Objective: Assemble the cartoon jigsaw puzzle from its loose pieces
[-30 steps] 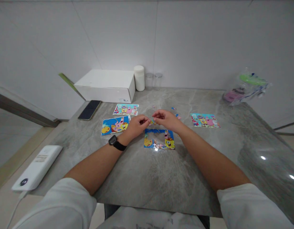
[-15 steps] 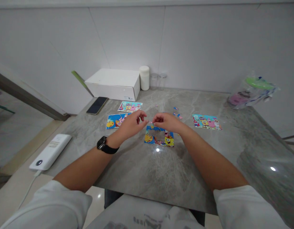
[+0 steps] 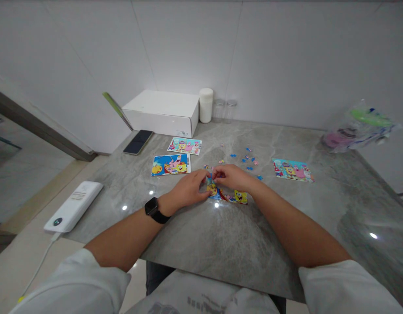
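Note:
A partly assembled jigsaw puzzle point(image 3: 225, 197) with cartoon figures lies on the grey table. My left hand point(image 3: 192, 188) rests at its left edge, thumb and fingers apart, the fingertips touching the puzzle's upper-left part. Over the top of the puzzle, my right hand point(image 3: 232, 176) is closed in a pinch near the left fingertips. A jigsaw piece seems to be between its fingers, mostly hidden. The right hand covers the puzzle's upper side. Loose jigsaw pieces point(image 3: 249, 168) lie scattered beyond and to the right of the hands.
Left of the puzzle lie a blue picture card point(image 3: 170, 165) and a second card point(image 3: 185, 145); another card point(image 3: 293, 170) lies right. Farther back are a phone point(image 3: 138, 142), white box point(image 3: 160, 111), white bottle point(image 3: 206, 105) and bagged item point(image 3: 358, 128). A power bank point(image 3: 73, 206) sits left.
Both hands have come down from above the puzzle's top edge onto its upper-left part. More loose pieces and the whole blue card now show. The view has shifted slightly.

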The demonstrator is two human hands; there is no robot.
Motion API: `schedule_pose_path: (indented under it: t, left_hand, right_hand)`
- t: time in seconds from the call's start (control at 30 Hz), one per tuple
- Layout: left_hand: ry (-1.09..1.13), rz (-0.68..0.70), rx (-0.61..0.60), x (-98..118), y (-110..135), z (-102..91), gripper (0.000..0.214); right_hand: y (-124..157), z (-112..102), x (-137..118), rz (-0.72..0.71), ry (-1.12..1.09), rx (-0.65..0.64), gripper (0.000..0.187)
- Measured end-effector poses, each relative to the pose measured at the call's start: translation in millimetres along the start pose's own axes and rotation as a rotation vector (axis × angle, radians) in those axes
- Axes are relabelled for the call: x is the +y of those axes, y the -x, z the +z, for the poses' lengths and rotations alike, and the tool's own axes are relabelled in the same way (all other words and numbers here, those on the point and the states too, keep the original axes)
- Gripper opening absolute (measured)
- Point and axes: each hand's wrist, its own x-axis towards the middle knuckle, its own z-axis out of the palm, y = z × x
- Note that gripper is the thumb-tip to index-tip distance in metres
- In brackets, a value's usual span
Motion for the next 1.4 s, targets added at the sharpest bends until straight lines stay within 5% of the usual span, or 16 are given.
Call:
schedule_pose_path:
  t: [1.2,1.4]
  left_hand:
    - [-0.216,0.092,-0.100,4.3,0.2,-2.7,0.019]
    - [-0.230,0.098,-0.092,4.9,1.3,-2.7,0.023]
  right_hand:
    - [-0.4,10.6,-8.2,0.000,0.279,0.032,0.013]
    - [0.4,0.3,-6.9,0.031,0.281,0.143,0.012]
